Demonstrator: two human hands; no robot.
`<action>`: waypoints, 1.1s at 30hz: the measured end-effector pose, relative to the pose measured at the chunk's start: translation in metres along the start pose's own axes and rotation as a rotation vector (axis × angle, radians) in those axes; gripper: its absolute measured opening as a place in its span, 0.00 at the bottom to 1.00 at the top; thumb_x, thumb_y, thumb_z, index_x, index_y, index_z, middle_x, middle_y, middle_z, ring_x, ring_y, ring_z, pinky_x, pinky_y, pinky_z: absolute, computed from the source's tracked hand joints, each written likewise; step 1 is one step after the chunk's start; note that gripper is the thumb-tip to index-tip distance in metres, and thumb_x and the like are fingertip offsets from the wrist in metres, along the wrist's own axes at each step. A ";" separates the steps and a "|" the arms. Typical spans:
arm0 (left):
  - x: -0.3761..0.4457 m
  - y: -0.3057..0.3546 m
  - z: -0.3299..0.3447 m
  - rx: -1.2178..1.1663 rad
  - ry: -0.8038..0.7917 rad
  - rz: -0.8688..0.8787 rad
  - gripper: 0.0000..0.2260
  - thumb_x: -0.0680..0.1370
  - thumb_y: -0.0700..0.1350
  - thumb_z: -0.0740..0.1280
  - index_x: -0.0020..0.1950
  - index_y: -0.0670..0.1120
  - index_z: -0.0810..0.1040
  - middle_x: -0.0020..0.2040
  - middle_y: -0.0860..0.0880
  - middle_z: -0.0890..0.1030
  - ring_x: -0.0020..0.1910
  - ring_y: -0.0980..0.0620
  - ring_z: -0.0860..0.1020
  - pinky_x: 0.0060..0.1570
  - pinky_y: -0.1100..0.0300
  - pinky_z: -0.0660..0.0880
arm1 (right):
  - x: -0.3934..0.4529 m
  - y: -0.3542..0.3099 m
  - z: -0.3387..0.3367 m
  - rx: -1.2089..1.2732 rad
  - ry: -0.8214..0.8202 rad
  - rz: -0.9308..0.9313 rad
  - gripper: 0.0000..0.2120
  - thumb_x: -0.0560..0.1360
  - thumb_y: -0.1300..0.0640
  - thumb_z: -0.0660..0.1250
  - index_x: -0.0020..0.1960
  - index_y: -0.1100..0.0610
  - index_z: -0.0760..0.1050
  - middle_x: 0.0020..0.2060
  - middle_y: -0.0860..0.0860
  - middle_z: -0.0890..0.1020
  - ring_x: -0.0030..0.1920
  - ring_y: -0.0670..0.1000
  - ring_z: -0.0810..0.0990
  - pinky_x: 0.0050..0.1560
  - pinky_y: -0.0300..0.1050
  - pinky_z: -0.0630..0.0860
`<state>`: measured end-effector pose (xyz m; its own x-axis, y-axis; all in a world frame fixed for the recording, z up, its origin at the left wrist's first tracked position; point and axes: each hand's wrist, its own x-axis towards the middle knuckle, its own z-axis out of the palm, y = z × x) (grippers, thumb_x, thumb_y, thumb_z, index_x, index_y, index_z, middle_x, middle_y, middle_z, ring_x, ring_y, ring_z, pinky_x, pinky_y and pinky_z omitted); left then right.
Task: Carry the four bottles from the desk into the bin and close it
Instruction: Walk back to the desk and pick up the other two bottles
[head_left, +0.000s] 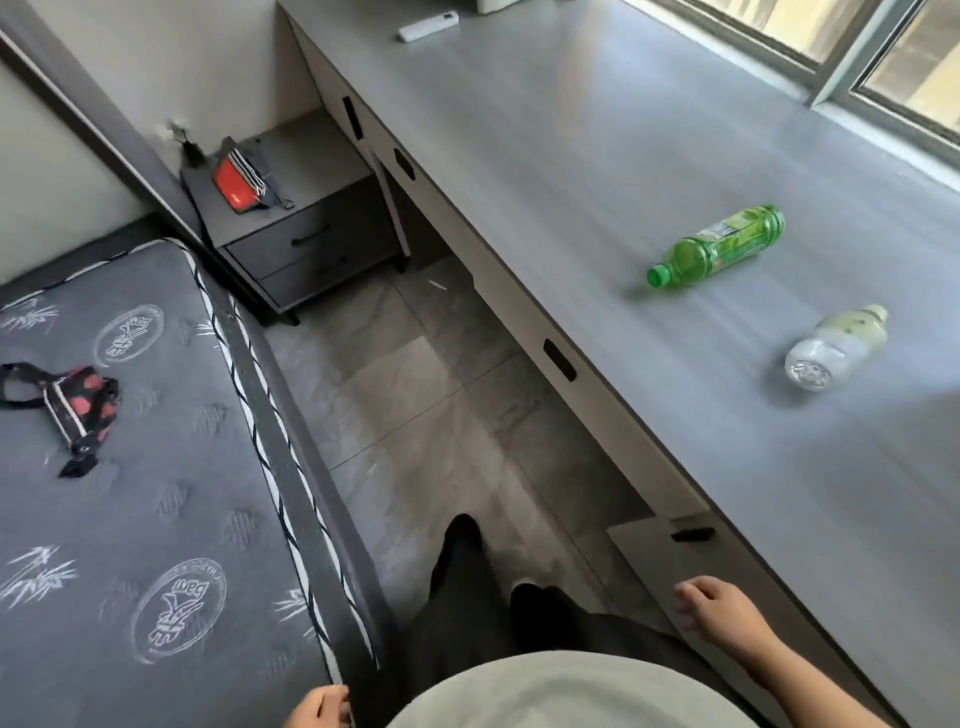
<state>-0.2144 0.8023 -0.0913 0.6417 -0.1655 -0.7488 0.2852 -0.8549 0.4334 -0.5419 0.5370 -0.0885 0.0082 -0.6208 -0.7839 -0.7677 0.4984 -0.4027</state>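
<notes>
Broadly, in descending order of size: long grey wood-grain bench (649, 156), running along the window wall, with pale drawer fronts below its near edge. Grey quilted mattress (130, 441) with white stitched emblems, at the left. Grey tiled floor (405, 395) between mattress and bench; the person's dark-trousered legs (467, 597) stand on it. Dark grey two-drawer nightstand (306, 249) at the head of the mattress, just beside the bench end, carrying a red pouch (239, 179). Black strap bag with red dots (78, 400), lying on the mattress.

Green plastic bottle with green cap (722, 247), on its side on the bench, cap pointing toward the bench's near edge. Clear plastic bottle with pale contents and whitish cap (836, 348), also on its side on the bench, near the green one but apart from it, base toward the camera. White remote control (428, 26), far end of the bench.

Right hand (717, 608): empty, fingers loosely curled, in front of the lowest drawer front. Left hand (319, 706): only partly in view at the mattress edge; its state cannot be told.
</notes>
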 end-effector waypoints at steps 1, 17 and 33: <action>0.013 0.017 -0.007 -0.012 -0.034 -0.017 0.09 0.79 0.34 0.59 0.42 0.40 0.77 0.44 0.38 0.79 0.44 0.44 0.77 0.42 0.63 0.75 | 0.001 -0.003 0.001 0.010 0.011 0.023 0.09 0.77 0.62 0.60 0.43 0.62 0.78 0.34 0.54 0.80 0.34 0.54 0.79 0.40 0.44 0.72; 0.150 0.257 0.015 0.394 -0.201 0.344 0.09 0.77 0.35 0.61 0.40 0.39 0.78 0.36 0.40 0.78 0.32 0.46 0.73 0.39 0.56 0.69 | -0.027 -0.023 0.045 0.404 0.259 0.430 0.08 0.75 0.69 0.64 0.44 0.71 0.81 0.41 0.64 0.82 0.42 0.57 0.77 0.50 0.49 0.70; 0.070 0.416 0.150 0.717 -0.468 0.775 0.09 0.80 0.42 0.58 0.46 0.52 0.77 0.44 0.51 0.81 0.42 0.55 0.79 0.41 0.63 0.71 | 0.020 -0.100 -0.047 0.519 0.361 0.097 0.11 0.78 0.60 0.62 0.39 0.48 0.76 0.37 0.47 0.83 0.34 0.40 0.82 0.37 0.25 0.72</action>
<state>-0.1579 0.3614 -0.0384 0.0985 -0.8058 -0.5840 -0.6357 -0.5024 0.5860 -0.4948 0.4464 -0.0413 -0.3317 -0.6776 -0.6564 -0.3427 0.7347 -0.5854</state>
